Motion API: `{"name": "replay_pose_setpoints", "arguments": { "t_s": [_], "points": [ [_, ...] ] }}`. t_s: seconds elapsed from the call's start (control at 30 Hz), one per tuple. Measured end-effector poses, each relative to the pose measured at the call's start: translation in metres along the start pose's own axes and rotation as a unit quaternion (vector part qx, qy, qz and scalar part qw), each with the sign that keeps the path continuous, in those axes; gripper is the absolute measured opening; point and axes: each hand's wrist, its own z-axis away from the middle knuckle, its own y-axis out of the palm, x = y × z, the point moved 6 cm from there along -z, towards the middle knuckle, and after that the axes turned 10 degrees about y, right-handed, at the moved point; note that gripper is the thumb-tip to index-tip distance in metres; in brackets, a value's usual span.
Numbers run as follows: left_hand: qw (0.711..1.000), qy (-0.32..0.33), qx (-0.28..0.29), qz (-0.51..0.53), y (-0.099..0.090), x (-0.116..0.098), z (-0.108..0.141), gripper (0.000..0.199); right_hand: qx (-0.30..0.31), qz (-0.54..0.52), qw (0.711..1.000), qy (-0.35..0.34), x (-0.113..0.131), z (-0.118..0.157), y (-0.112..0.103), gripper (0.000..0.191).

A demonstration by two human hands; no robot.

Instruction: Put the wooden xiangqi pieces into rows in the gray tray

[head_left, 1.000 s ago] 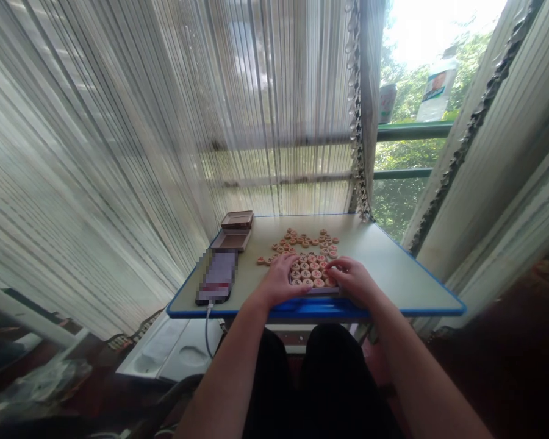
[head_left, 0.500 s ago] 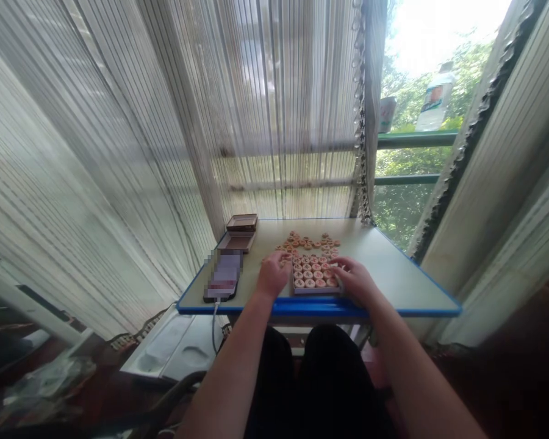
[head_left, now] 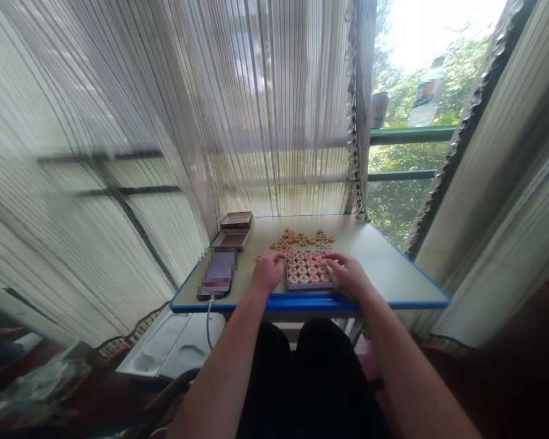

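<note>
Fingers (head_left: 279, 258) half-curled, grasp unclear, our left hand (head_left: 269, 272) (nine) and right hand (head_left: 350, 275) (three) flank the pale shallow box (head_left: 310, 285) of round wooden pieces (head_left: 302, 270), six o'clock on the tabletop (head_left: 388, 271); let's brace it.

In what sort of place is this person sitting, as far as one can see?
Probably a home, perhaps a window corner or an enclosed balcony: striped sheer curtains hang behind the table, and through their gap show green bars with trees outside.
</note>
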Motion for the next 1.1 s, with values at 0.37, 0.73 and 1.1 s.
{"name": "replay_pose_setpoints", "arguments": {
  "t_s": [0.37,0.73,1.1],
  "points": [
    [0.999,-0.022,0.036,0.007,0.009,0.008,-0.002,0.032,0.005,0.038,0.999,0.0,-0.002,-0.001,0.003,0.031],
    [0.987,-0.018,0.095,0.13,0.014,-0.001,0.008,0.07,-0.018,0.057,0.998,0.018,-0.003,-0.001,0.0,0.033],
    [0.967,-0.015,0.2,0.156,0.012,-0.007,0.015,0.104,-0.005,0.065,0.998,-0.002,0.001,0.001,0.0,0.03]
  ]
}}
